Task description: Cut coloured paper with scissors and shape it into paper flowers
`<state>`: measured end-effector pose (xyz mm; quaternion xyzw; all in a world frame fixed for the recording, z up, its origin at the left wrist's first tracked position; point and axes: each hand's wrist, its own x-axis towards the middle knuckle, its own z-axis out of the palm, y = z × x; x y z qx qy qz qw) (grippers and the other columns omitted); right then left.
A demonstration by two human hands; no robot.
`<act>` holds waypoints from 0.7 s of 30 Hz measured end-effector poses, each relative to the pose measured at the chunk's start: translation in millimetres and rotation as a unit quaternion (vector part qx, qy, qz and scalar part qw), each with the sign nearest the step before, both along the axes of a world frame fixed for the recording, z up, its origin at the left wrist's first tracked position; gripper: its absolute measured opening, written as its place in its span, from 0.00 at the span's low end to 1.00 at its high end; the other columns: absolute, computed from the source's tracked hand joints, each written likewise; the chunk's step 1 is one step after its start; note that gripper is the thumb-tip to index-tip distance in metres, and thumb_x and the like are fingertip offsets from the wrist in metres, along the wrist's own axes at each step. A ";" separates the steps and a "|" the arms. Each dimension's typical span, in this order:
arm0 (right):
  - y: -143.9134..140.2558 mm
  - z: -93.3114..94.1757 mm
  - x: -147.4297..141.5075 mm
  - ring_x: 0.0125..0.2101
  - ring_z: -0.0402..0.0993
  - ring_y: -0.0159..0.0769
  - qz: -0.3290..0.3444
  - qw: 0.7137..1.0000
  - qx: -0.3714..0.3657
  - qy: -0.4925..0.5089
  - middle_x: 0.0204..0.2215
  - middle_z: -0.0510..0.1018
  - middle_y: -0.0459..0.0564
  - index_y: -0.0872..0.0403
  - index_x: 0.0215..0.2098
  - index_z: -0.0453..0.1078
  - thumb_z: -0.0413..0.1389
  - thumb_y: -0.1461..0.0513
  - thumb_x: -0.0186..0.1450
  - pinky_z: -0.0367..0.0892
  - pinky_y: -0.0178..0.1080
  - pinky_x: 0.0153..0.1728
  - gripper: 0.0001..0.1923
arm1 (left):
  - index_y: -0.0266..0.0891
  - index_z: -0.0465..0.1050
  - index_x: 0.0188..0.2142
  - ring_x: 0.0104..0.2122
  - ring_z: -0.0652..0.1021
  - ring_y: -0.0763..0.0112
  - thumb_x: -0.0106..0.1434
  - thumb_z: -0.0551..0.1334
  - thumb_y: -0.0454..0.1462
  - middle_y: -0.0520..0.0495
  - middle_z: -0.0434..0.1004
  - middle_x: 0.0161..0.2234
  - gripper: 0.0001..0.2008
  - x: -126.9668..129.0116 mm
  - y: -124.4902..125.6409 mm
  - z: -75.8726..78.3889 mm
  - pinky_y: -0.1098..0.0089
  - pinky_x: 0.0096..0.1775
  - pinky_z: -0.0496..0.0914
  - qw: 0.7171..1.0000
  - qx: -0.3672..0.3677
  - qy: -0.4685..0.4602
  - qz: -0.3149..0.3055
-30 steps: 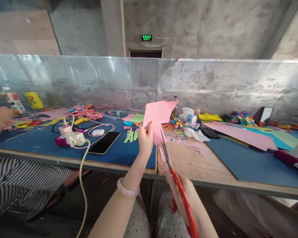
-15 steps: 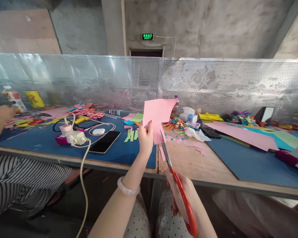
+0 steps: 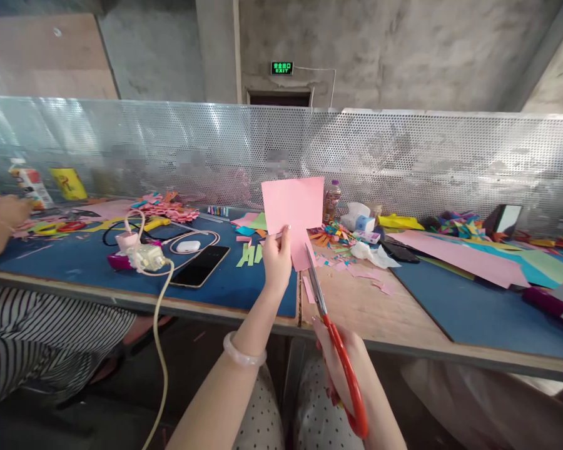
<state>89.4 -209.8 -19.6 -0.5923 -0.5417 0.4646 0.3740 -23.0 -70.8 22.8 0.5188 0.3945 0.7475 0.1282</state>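
Note:
My left hand (image 3: 278,257) pinches a sheet of pink paper (image 3: 293,203) upright above the table, thumb in front. The sheet has a wide upper part and a narrower lower part, with a notch cut out on the right. In my right hand (image 3: 340,353) is a pair of scissors (image 3: 344,369) with red handles, fingers wrapped through the loops. The blades point up and away, their tips at the right edge of the narrow lower part; whether they touch the paper I cannot tell. Below lies a thin pink strip (image 3: 308,290) on the wooden tabletop.
On the left are a black phone (image 3: 201,265), a white earphone case (image 3: 188,246), a power strip (image 3: 141,257) with cables, and a co-worker's hand (image 3: 4,212). Paper scraps, tissues (image 3: 375,254) and long pink paper (image 3: 460,255) lie right. A perforated metal screen (image 3: 403,162) stands behind.
The pink sheet has straightened; its upper part turned flatter toward me and its right corner no longer bends outward. Both hands stay nearly in place, and the view has shifted slightly.

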 end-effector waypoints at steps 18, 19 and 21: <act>-5.0 16.9 -13.6 0.09 0.55 0.24 -0.007 1.000 -0.009 -0.001 0.13 0.62 0.40 0.54 0.30 0.60 0.43 0.41 0.59 0.53 0.28 0.09 0.25 | 0.39 0.63 0.22 0.14 0.61 0.78 0.59 0.55 0.51 0.56 0.57 0.14 0.19 1.6 7.0 4.8 0.73 0.19 0.58 0.981 -0.049 -0.095 -0.160; -4.0 21.4 -15.0 0.09 0.54 0.24 -0.003 1.000 -0.010 -0.007 0.13 0.62 0.40 0.53 0.29 0.59 0.43 0.41 0.59 0.53 0.28 0.09 0.24 | 0.39 0.63 0.22 0.14 0.61 0.78 0.58 0.56 0.51 0.56 0.57 0.14 0.19 0.5 7.2 9.3 0.73 0.19 0.58 0.981 -0.048 -0.105 -0.155; 3.0 28.2 -17.0 0.09 0.55 0.24 -0.004 1.000 0.006 -0.011 0.13 0.62 0.40 0.53 0.27 0.58 0.44 0.40 0.58 0.52 0.28 0.08 0.25 | 0.38 0.65 0.25 0.17 0.65 0.76 0.58 0.57 0.50 0.54 0.61 0.17 0.17 -3.2 10.5 20.2 0.73 0.21 0.61 0.982 -0.023 -0.130 -0.133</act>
